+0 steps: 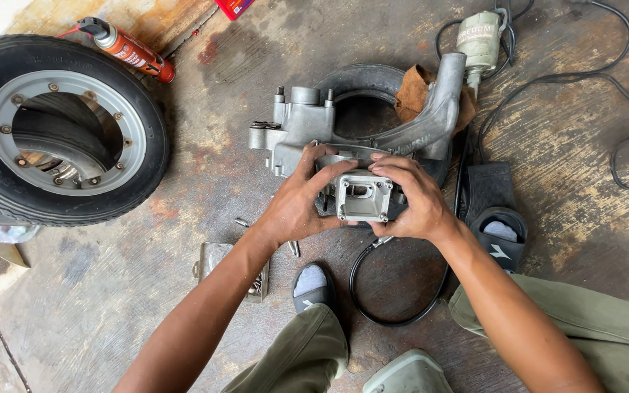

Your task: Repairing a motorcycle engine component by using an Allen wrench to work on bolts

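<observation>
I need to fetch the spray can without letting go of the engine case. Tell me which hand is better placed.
Left, probably. The spray can lies far up on the left side, beyond the wheel. The left hand is on that side of the engine case; the right hand would have to cross over it.

Concrete floor: stained, worn, rust-coloured patches. Lying directly on it: wheel with tyre and grey rim at left; spray can beside wheel, upper left; second tyre at centre, aluminium engine casing resting on it; black cables upper right; loose bolts near small metal tray; black rubber ring at bottom centre.
</observation>
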